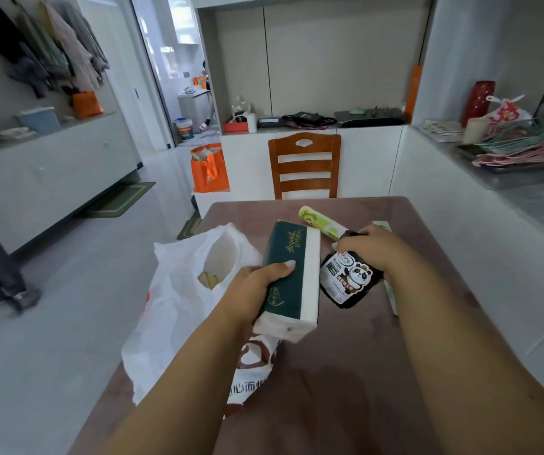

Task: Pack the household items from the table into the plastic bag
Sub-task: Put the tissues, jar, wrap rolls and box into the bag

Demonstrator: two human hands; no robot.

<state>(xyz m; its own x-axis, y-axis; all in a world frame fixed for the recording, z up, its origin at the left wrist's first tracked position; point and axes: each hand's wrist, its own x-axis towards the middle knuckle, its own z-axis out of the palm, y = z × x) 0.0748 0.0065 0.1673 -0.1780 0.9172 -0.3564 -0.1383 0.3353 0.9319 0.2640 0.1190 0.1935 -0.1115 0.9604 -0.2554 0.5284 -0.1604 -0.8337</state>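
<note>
On the white plastic bag (pixel 178 310) I could read part of a red-brown print, the characters 心而, near its lower edge, while the rest was hidden under my left forearm; the dark green tissue pack (pixel 288 279) carried gold script along its top that was too small for me to read, and the black pack (pixel 349 280) bore a cartoon panda sticker with small text I could not make out. My left hand (pixel 254 290) gripped the tissue pack from its left side, thumb laid across the green top, holding it lifted and tilted over the bag's right edge. My right hand (pixel 372 249) curled down over the upper end of the black pack, grasping it where it lay on the table. Just beyond that hand lay a pale green patterned roll (pixel 321 223), and a thin light green item (pixel 390 297) showed beside my right wrist. The bag sat open at the table's left edge, its mouth facing up. The table (pixel 346 372) was brownish-mauve and matte; a wooden chair (pixel 305 165) stood at its far end, an orange tote (pixel 209 169) on the grey floor beyond, and white cabinets behind
</note>
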